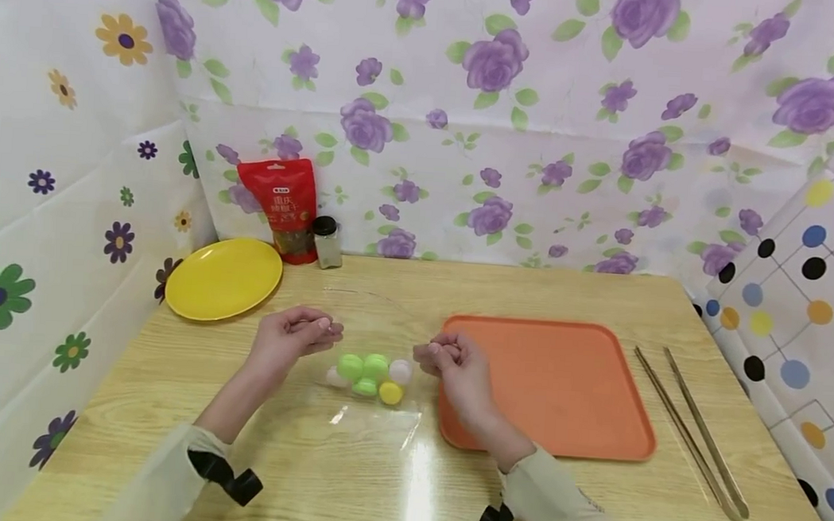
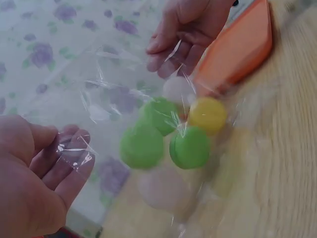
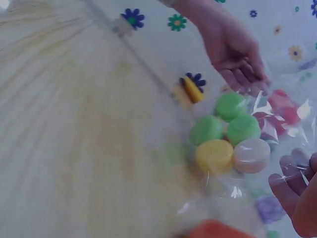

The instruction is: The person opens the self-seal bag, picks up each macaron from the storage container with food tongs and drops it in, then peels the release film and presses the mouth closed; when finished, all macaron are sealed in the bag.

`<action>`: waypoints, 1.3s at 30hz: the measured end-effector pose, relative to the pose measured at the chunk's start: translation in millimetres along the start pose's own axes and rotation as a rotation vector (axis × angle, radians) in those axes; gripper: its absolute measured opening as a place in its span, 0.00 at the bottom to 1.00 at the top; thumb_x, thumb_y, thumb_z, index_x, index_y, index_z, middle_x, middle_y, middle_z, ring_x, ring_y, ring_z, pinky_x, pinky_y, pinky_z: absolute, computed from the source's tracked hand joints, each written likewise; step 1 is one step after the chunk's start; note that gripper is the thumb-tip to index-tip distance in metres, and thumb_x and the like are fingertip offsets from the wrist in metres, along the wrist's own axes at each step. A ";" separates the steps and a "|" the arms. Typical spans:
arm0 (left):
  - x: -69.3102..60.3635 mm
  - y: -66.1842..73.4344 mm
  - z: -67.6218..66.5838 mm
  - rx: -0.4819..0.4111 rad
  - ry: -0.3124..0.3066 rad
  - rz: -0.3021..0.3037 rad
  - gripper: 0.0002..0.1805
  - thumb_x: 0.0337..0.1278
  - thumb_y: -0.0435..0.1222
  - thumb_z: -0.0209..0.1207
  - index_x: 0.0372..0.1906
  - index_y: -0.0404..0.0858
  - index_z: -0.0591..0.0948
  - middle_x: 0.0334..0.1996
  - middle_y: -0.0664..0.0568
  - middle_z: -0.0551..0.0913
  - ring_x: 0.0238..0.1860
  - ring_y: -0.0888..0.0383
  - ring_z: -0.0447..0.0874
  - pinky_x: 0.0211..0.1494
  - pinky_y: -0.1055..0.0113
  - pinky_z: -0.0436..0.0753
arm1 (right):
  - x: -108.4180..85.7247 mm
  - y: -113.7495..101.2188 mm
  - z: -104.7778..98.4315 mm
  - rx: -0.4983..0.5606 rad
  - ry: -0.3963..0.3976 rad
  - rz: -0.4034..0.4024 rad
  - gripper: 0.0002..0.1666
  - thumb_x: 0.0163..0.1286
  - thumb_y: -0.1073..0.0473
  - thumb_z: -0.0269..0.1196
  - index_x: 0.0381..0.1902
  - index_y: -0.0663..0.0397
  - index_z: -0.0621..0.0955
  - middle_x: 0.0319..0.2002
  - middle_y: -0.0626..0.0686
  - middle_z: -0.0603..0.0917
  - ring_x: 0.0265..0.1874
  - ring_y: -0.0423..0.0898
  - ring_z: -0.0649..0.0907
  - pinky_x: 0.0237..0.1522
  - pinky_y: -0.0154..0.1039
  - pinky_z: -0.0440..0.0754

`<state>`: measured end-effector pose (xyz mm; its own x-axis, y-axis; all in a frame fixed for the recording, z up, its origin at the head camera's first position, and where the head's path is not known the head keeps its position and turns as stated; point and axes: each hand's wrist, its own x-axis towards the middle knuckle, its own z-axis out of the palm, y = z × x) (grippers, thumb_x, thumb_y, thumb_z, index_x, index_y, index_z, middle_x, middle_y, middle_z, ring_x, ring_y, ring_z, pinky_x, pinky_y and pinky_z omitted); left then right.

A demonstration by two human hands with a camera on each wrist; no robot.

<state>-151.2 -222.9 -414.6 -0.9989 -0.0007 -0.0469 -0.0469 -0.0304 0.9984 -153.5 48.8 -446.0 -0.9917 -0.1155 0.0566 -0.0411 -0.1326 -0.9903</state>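
A clear plastic bag [image 1: 371, 419] hangs between my two hands above the table. My left hand [image 1: 292, 337] pinches one side of it between thumb and fingers. On the opposite side, my right hand [image 1: 457, 368] pinches the film in the same way. Inside lie several round, macaron-like pieces: green ones [image 2: 142, 147], a yellow one [image 2: 207, 115] and pale pinkish-white ones [image 3: 251, 155]. The film is stretched and creased near the fingers in both wrist views. Its exact outline is hard to make out in the head view.
An orange tray [image 1: 552, 388] lies to the right, with metal tongs [image 1: 693, 433] beyond it. At the back left are a yellow plate [image 1: 224, 279], a red pouch [image 1: 280, 200] and a black-capped jar [image 1: 328, 243]. Patterned cloth walls [image 1: 422, 173] border the table.
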 end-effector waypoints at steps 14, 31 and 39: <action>-61.0 58.8 42.9 -0.168 -0.025 0.548 0.06 0.65 0.21 0.57 0.43 0.19 0.79 0.39 0.44 0.89 0.41 0.51 0.90 0.49 0.56 0.84 | -17.6 -103.8 -35.6 -0.139 -0.039 -0.398 0.03 0.75 0.70 0.57 0.39 0.66 0.77 0.35 0.61 0.87 0.35 0.49 0.88 0.43 0.44 0.87; -96.8 33.9 72.6 -0.161 0.129 0.297 0.08 0.63 0.23 0.61 0.36 0.17 0.77 0.26 0.43 0.88 0.28 0.51 0.90 0.38 0.56 0.88 | -55.9 -82.8 -59.4 0.003 -0.153 -0.257 0.12 0.77 0.65 0.57 0.42 0.75 0.73 0.32 0.64 0.87 0.29 0.54 0.89 0.30 0.56 0.87; -106.9 28.5 81.4 -0.141 0.156 0.274 0.08 0.65 0.25 0.61 0.35 0.19 0.79 0.25 0.42 0.88 0.27 0.49 0.90 0.39 0.54 0.88 | -76.6 -82.0 -69.5 -0.016 -0.116 -0.244 0.11 0.77 0.67 0.57 0.40 0.75 0.72 0.29 0.63 0.87 0.25 0.54 0.88 0.26 0.54 0.87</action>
<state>-45.8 -142.3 -378.7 -0.9615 -0.1802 0.2074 0.2346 -0.1458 0.9611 -82.7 137.0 -377.9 -0.9318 -0.1941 0.3068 -0.2797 -0.1550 -0.9475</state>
